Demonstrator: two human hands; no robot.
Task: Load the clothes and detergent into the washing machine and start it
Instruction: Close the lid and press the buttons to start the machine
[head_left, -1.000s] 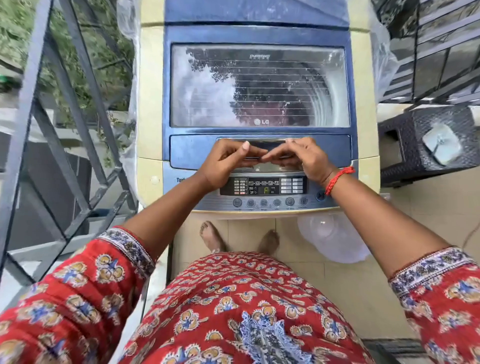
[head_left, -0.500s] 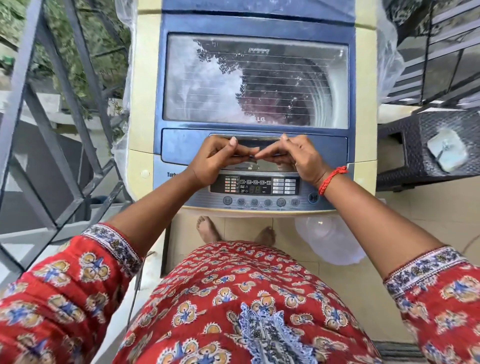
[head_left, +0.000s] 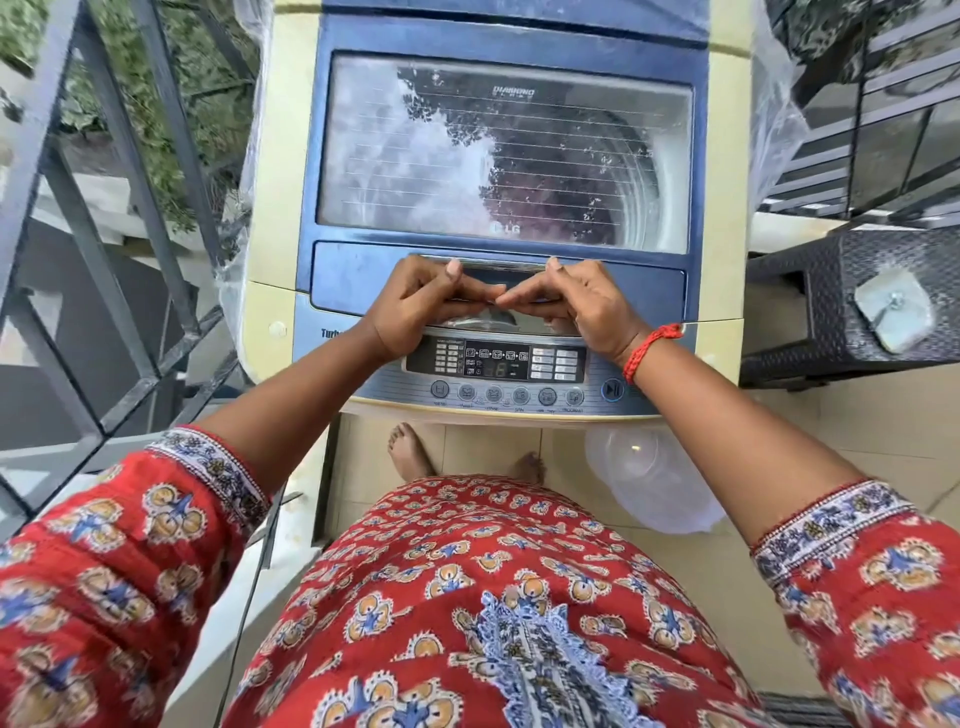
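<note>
On balcony, blue-lidded washing machine (head_left: 506, 156), lid shut

This is a home balcony or open terrace used as a laundry spot. A cream and blue top-loading washing machine (head_left: 509, 208), partly wrapped in clear plastic sheeting (head_left: 774, 119), stands on pale beige floor tiles (head_left: 831, 426). A dark grey metal railing (head_left: 104, 218) runs along one side, with green foliage (head_left: 156, 104) beyond it. A black woven plastic stool (head_left: 810, 306) sits beside the machine, and its glass lid reflects sky and trees.
</note>
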